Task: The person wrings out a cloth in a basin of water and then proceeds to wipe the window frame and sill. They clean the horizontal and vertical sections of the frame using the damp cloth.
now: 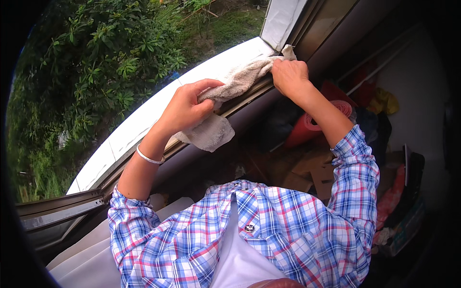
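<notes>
A worn, whitish terry cloth (pixel 245 77) stretches between my two hands over the metal track of a window frame (pixel 248 94). My left hand (pixel 189 106) grips its near end between thumb and fingers, and a loose flap hangs down over the inner edge. At the frame's corner my right hand (pixel 291 73) is closed on the far end, with a small tip of cloth sticking up beyond the knuckles. Just outside the track runs a white tiled sill (pixel 144 118). Part of the track lies hidden under the cloth.
Window frame parts stand at the lower left (pixel 61 212) and upper right (pixel 324 28). Green shrubs (pixel 97 54) grow outside. Indoors are a rolled red mat (pixel 317 120), cardboard (pixel 320 176), a yellow bag (pixel 385 100) and a pale curtain or sheet (pixel 90 255).
</notes>
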`<move>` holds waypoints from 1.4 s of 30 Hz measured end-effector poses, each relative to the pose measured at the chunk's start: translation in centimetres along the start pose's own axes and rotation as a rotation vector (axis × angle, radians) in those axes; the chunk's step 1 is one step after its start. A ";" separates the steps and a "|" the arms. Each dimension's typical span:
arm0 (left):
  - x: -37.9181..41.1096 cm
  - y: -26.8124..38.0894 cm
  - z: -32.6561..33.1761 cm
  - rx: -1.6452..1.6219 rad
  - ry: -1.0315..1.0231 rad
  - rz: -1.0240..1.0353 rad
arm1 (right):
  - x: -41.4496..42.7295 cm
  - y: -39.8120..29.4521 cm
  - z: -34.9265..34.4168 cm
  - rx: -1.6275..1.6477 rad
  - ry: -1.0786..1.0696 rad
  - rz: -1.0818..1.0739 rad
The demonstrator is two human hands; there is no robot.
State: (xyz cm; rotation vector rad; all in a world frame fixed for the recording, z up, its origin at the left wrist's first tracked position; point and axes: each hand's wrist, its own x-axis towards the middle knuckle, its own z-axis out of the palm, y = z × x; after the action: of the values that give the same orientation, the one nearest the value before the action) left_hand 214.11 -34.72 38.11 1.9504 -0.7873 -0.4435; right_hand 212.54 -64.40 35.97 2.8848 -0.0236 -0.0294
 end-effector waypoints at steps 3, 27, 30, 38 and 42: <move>-0.6 0.7 -0.1 -0.038 -0.028 -0.072 | 0.0 1.0 1.4 0.115 0.081 0.038; -16.0 5.7 -10.5 0.019 0.595 0.308 | -2.8 -12.3 -10.6 1.787 0.582 -0.402; -12.0 4.5 -6.3 -0.117 0.469 0.218 | -2.4 -4.4 -8.6 0.935 0.911 -0.319; -7.3 1.5 0.3 0.103 0.154 0.014 | -4.0 0.5 1.6 0.162 0.446 -0.158; -9.7 0.7 -0.8 -0.012 0.287 0.121 | -4.7 -3.7 0.1 0.254 0.432 -0.195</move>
State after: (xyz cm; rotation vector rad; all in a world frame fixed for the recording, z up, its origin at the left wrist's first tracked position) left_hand 207.30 -27.76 38.97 1.8890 -0.7094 -0.0921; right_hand 207.84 -60.75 35.00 3.0634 0.3578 0.5994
